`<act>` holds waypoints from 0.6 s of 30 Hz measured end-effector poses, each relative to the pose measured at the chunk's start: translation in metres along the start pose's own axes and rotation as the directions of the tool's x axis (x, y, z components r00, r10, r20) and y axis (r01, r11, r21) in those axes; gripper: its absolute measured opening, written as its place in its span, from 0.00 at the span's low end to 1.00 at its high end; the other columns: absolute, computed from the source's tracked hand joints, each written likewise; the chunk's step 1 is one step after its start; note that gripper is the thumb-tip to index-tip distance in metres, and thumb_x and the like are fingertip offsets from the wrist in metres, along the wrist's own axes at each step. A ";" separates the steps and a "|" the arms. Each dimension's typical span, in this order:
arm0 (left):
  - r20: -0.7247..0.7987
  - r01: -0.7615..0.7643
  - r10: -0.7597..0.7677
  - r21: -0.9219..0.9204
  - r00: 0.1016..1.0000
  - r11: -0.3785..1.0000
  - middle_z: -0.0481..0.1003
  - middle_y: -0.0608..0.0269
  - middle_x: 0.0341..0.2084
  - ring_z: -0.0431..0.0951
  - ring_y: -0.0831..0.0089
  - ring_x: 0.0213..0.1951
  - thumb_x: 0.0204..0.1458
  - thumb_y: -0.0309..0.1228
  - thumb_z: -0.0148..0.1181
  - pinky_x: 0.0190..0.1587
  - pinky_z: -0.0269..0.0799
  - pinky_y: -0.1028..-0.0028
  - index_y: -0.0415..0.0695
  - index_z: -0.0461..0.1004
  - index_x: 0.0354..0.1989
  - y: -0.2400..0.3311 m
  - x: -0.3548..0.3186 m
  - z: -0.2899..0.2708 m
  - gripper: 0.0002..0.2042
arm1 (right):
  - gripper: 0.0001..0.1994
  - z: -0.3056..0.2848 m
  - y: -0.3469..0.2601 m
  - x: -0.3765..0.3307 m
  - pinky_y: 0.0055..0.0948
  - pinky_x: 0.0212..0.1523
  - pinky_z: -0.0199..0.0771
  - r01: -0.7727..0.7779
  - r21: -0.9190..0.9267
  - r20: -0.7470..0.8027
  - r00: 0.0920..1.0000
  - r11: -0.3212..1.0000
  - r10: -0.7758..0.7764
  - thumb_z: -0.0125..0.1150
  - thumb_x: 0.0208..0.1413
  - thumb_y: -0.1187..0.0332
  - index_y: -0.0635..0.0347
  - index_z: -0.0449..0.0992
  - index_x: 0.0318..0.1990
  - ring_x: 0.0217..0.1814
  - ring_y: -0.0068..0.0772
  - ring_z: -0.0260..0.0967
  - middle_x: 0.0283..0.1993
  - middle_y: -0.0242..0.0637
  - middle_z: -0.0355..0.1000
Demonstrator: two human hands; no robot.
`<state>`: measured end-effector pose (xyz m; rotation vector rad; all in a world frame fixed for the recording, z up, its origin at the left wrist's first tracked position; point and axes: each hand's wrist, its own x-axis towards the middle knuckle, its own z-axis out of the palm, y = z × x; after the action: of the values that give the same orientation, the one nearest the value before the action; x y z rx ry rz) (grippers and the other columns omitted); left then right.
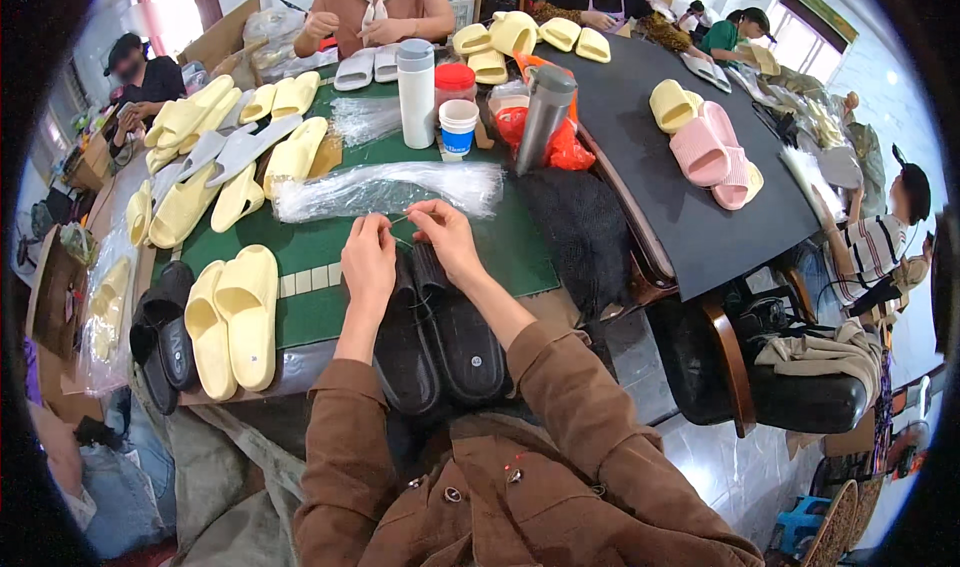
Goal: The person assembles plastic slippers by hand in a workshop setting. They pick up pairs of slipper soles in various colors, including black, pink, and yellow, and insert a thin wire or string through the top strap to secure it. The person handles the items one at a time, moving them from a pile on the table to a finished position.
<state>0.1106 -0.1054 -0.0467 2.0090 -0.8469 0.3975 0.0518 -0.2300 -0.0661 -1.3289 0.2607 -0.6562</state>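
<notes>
here, both hands work over a pair of black slippers that lies side by side at the near edge of the green mat, toes pointing away from the person. the left hand hovers above the left slipper's front, thumb and forefinger pinched shut on a thin thread, too fine to follow along its length. the right hand sits just beside it over the right slipper, fingertips also pinched closed on the same thread, the other fingers curled. just beyond the hands lies a bundle of clear plastic strands across the mat. to the left, near the table edge, a pair of yellow slippers lies flat, with another dark pair just beside it. farther back stand a white bottle, a red-lidded jar, a paper cup and a grey flask. on the black mat to the right lie pink slippers. other people sit at the far side.
</notes>
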 end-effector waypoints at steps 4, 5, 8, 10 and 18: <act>0.021 0.010 -0.009 -0.037 1.000 0.999 0.74 0.54 0.34 0.76 0.52 0.35 0.51 0.22 0.54 0.37 0.71 0.59 0.42 0.72 0.38 -0.007 -0.005 0.005 0.06 | 0.07 0.000 -0.001 -0.002 0.23 0.40 0.73 -0.007 0.054 0.031 0.999 0.999 0.005 0.56 0.61 0.67 0.60 0.75 0.41 0.45 0.20 0.70 0.47 0.32 0.74; 0.012 -0.011 0.012 -0.036 1.000 0.999 0.74 0.54 0.35 0.76 0.52 0.36 0.52 0.23 0.54 0.38 0.71 0.59 0.42 0.73 0.39 -0.011 -0.005 0.007 0.07 | 0.07 -0.001 -0.002 -0.002 0.23 0.41 0.72 -0.003 0.067 0.046 0.999 0.998 -0.001 0.55 0.62 0.66 0.59 0.74 0.41 0.47 0.20 0.69 0.48 0.32 0.73; 0.047 0.019 -0.017 -0.047 0.999 0.999 0.74 0.53 0.39 0.76 0.52 0.40 0.53 0.24 0.53 0.42 0.71 0.59 0.42 0.73 0.43 -0.012 -0.008 0.009 0.10 | 0.07 -0.001 -0.002 -0.002 0.24 0.42 0.73 -0.008 0.118 0.102 0.995 0.993 -0.004 0.50 0.65 0.64 0.57 0.68 0.43 0.51 0.24 0.70 0.50 0.35 0.73; 0.073 0.056 -0.051 -0.072 0.996 0.996 0.73 0.51 0.43 0.75 0.51 0.41 0.52 0.23 0.53 0.43 0.71 0.59 0.41 0.72 0.45 -0.012 -0.007 0.008 0.12 | 0.07 -0.003 -0.006 -0.003 0.25 0.42 0.73 -0.030 0.194 0.093 0.996 0.981 0.012 0.47 0.66 0.63 0.55 0.66 0.43 0.52 0.26 0.70 0.50 0.37 0.73; -0.045 -0.028 0.033 0.100 0.998 0.995 0.65 0.50 0.54 0.64 0.50 0.57 0.51 0.25 0.56 0.59 0.61 0.58 0.42 0.68 0.54 -0.011 -0.010 0.011 0.20 | 0.07 -0.015 -0.012 0.002 0.25 0.33 0.75 -0.098 0.468 -0.087 0.984 0.878 0.156 0.40 0.69 0.61 0.52 0.61 0.43 0.36 0.30 0.74 0.33 0.32 0.68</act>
<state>0.1106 -0.1070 -0.0651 2.0717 -0.8443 0.5112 0.0416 -0.2439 -0.0576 -0.8059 0.2682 -0.6406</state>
